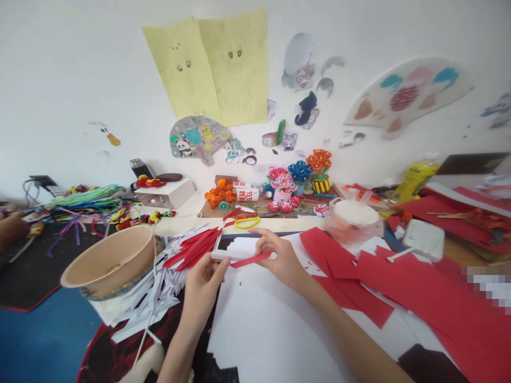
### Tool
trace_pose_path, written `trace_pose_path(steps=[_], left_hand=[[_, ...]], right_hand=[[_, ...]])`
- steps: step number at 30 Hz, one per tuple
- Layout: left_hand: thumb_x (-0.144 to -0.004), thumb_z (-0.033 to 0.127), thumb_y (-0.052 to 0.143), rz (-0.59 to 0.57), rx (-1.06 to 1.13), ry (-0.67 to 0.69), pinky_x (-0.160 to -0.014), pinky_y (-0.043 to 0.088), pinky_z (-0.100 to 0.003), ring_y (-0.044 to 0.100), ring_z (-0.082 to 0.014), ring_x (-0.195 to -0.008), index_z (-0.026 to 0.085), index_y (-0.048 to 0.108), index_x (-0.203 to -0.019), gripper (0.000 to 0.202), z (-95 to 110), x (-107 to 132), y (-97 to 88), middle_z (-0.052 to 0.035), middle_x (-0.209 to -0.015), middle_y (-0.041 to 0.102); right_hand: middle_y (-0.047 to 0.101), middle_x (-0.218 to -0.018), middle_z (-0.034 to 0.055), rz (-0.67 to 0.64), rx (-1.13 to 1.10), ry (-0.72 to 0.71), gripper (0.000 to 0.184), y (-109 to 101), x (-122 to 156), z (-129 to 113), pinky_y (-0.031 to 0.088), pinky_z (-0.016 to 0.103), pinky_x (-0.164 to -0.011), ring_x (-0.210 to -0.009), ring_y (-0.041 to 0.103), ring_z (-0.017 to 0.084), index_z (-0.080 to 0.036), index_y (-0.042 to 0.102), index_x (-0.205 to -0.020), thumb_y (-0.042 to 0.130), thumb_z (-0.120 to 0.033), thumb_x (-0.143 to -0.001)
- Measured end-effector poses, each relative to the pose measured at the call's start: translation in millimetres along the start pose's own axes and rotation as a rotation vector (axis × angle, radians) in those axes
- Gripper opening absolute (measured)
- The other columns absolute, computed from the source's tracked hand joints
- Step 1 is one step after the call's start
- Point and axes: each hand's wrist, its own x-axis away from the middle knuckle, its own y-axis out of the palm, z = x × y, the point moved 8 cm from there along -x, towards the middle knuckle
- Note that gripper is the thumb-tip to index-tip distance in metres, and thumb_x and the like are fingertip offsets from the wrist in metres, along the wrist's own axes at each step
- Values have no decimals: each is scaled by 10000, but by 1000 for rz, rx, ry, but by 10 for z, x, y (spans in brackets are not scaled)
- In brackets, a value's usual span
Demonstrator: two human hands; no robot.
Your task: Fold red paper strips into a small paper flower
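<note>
My left hand (207,274) is closed round a small white bar-shaped piece (221,255), its thumb pressed along the near side. I cannot make out its exact kind. A narrow red paper strip (250,260) stretches from beside that thumb to my right hand (281,260), whose thumb and fingers pinch its right end. Both hands are over large white paper sheets (275,330). Left of them lie a bundle of cut red strips (197,247) and a heap of white paper strips (154,298). Yellow-handled scissors (246,222) rest just beyond my hands.
A beige basin (109,260) stands at left; another person's hand (11,229) shows at the far left edge. Red paper sheets (403,282) spread at right, near a lidded plastic tub (355,215) and a white box-shaped device (425,239). Craft flowers (283,183) line the wall.
</note>
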Motion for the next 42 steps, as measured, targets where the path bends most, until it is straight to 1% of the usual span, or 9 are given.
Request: trace_pose_path(steps=[6, 11, 17, 24, 26, 30, 34, 38, 42], left_hand=[[-734, 402, 709, 165, 248, -82, -530, 383, -183, 470, -75, -530, 146, 574, -715, 290, 74, 34, -69, 27, -554, 574], [-615, 350, 808, 140, 535, -318, -529, 432, -171, 571, -78, -559, 124, 614, -795, 349, -114, 100, 148, 4, -653, 636], [-574, 387, 814, 116, 476, -406, -501, 431, -196, 570, -94, -521, 111, 620, -717, 366, -195, 204, 297, -12, -620, 630], [-666, 499, 726, 69, 146, -294, -439, 302, -199, 399, -66, -425, 159, 479, -570, 431, -205, 157, 197, 65, -471, 456], [-659, 512, 725, 89, 58, -222, -447, 304, -196, 410, -73, -457, 154, 533, -646, 407, -212, 104, 128, 58, -527, 484], [-632, 508, 740, 157, -47, -81, -526, 409, -221, 523, -111, -583, 170, 637, -938, 468, -162, 41, -5, -24, -839, 637], [-696, 524, 691, 22, -14, -108, -507, 369, -209, 501, -118, -569, 159, 681, -858, 399, -142, 47, 72, -7, -692, 610], [-671, 532, 714, 84, 24, -114, -484, 319, -197, 437, -97, -521, 153, 687, -819, 408, -160, 42, -17, 32, -570, 527], [-671, 538, 713, 236, 0, -74, -497, 345, -207, 473, -111, -551, 157, 689, -846, 420, -169, 31, -228, 5, -638, 602]], right_hand=[[555, -731, -36, 70, 46, -53, 446, -28, 16, -28, 500, 278, -760, -694, 594, 138, -231, 581, -1143, 649, -116, -717], [583, -739, -24, 103, 182, -125, 401, -15, 56, -118, 486, 259, -716, -688, 599, 145, -234, 584, -1105, 593, -81, -734], [578, -754, 1, 76, 302, -236, 391, 42, 97, -186, 466, 247, -663, -701, 575, 158, -229, 642, -1013, 513, -25, -706], [648, -813, 33, 48, 250, -260, 323, 57, 100, -214, 467, 257, -672, -747, 612, 167, -220, 697, -860, 504, -11, -707], [648, -775, 30, 60, 238, -238, 271, 46, 93, -204, 460, 253, -635, -702, 603, 163, -216, 702, -828, 538, -32, -717], [670, -768, 35, 62, 228, -182, 162, 40, 72, -177, 461, 268, -641, -702, 615, 176, -217, 705, -802, 617, -97, -739], [699, -782, 38, 58, 206, -140, 137, 31, 53, -177, 476, 283, -676, -725, 636, 188, -217, 709, -805, 646, -116, -738], [719, -783, 54, 77, 177, -109, 92, -10, 41, -150, 493, 302, -690, -736, 652, 201, -209, 725, -776, 647, -164, -757], [717, -780, 54, -14, 22, 35, 137, 24, 16, 35, 513, 306, -665, -706, 655, 187, -190, 731, -849, 616, -211, -779]])
